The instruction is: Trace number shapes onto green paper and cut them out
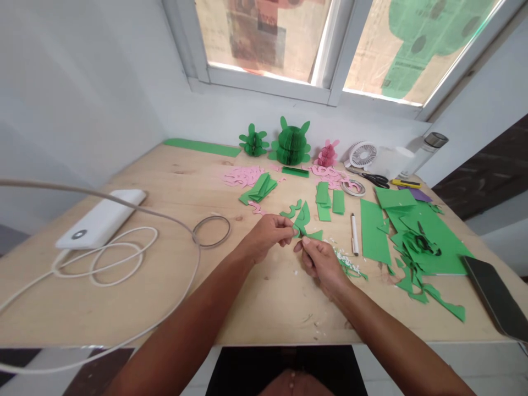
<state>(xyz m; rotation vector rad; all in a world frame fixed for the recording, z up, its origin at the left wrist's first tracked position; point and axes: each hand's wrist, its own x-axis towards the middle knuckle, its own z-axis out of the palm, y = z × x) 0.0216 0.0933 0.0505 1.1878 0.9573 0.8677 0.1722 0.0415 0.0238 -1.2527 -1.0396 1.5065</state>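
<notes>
The table [264, 313] spreads between the forearms [214, 297] to its near edge and leftward to a white device [101, 220]. Around its middle, the left hand [269, 235] pinches a small green paper piece [296, 231], partly hidden; the right hand [324, 263] curls just beside, its grip impossible to tell.

Table [173, 176], clock centred on left hand [266, 239] and right hand [325, 264], paper cutouts [304, 215] just beyond. Twelve: three paper figures [292, 146] before the window wall [344, 118]. One: fan [363, 155]. Two: scissors [377, 180], bottle [429, 153] behind. Three: pen [355, 234], then paper sheets [449, 236] bearing scraps [408, 243]. Nine: ring [230, 226], then power bank [103, 217], cable [61, 256] looping before it.
</notes>
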